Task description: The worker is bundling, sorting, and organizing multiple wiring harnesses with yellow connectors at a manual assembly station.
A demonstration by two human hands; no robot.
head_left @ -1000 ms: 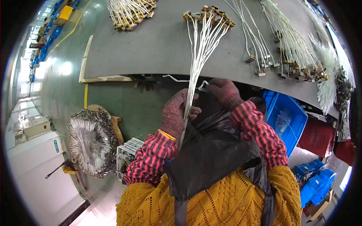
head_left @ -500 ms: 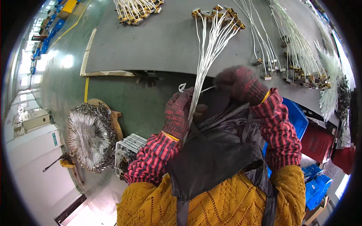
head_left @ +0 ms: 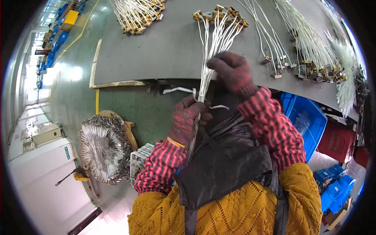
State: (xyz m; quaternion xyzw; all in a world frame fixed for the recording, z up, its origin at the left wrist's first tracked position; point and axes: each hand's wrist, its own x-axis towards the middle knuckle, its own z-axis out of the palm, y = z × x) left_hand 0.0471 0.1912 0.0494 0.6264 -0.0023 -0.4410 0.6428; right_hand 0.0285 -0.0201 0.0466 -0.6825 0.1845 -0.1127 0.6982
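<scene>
A bundle of thin white wires (head_left: 209, 55) runs from the grey table down toward my lap. Brass-coloured metal end pieces (head_left: 219, 16) cluster at its far end on the tabletop. My left hand (head_left: 187, 121), in a dark red knitted glove, is closed round the lower part of the bundle. Just above that grip a white tie strip (head_left: 179, 90) wraps the wires, its ends sticking out on both sides. My right hand (head_left: 232, 72), gloved alike, has its fingers bent against the wires higher up, near the table edge; its thumb is hidden.
More wires with brass-coloured ends (head_left: 139, 17) lie on the grey table (head_left: 133, 58) at the far left. Other white wire bundles (head_left: 309, 47) lie on its right. A coil of silvery wires (head_left: 103, 149) stands low at the left. A blue bin (head_left: 309, 121) sits beneath the table's right side.
My right hand has let go of the strip's end and moved up and left onto the wires. The strip now sits round the bundle with both ends loose.
</scene>
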